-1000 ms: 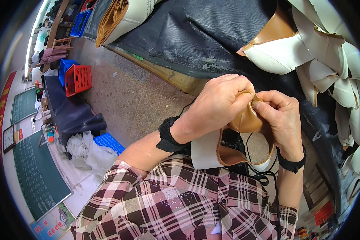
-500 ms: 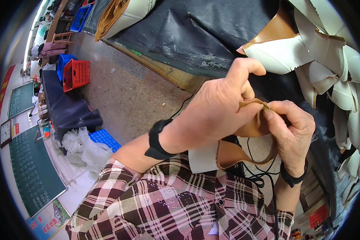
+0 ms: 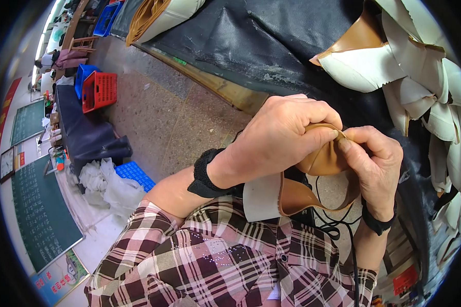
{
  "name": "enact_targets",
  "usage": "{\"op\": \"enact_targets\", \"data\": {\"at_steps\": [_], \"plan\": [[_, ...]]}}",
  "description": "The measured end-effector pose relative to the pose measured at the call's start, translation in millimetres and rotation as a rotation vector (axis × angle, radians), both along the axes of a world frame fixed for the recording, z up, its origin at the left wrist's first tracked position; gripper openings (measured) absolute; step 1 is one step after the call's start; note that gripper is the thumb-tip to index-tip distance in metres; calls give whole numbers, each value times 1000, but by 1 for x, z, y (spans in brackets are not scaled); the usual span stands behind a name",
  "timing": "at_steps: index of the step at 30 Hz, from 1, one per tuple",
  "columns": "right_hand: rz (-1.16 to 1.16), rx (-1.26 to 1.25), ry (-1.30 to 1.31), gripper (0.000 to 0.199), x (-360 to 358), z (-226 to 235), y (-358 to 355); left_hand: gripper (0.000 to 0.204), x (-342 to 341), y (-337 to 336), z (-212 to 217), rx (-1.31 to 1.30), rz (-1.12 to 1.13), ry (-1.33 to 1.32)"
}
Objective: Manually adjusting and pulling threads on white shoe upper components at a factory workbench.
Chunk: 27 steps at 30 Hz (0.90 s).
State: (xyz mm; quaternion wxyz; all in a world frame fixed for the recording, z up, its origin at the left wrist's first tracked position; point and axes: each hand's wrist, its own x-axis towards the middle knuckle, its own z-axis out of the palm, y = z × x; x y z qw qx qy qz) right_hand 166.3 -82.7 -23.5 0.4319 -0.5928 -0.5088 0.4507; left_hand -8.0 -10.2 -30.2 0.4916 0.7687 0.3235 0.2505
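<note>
Head view: left hand (image 3: 276,138) and right hand (image 3: 376,163) are pinching tan leather (image 3: 322,161); white cut pieces (image 3: 425,87) are lying just beyond on the dark table (image 3: 251,36).

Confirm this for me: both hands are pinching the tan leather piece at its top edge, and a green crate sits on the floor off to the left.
One detail is wrong: the crate on the floor at the left is red, not green, as the head view shows. The rest holds: the left hand and right hand both pinch the tan leather piece at its top edge.
</note>
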Motion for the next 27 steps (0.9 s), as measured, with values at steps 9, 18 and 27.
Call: {"op": "enact_targets", "data": {"at_steps": [9, 18, 27], "plan": [[194, 54, -109, 6, 11, -9, 6, 6, 0, -4, -10, 59, -57, -24], [156, -281, 240, 11, 13, -30, 10, 8, 0, 2, -14, -629, 20, 100], [18, -289, 295, 10, -4, -27, 4, 9, -2, -9, -4, -325, 133, 189]]}}
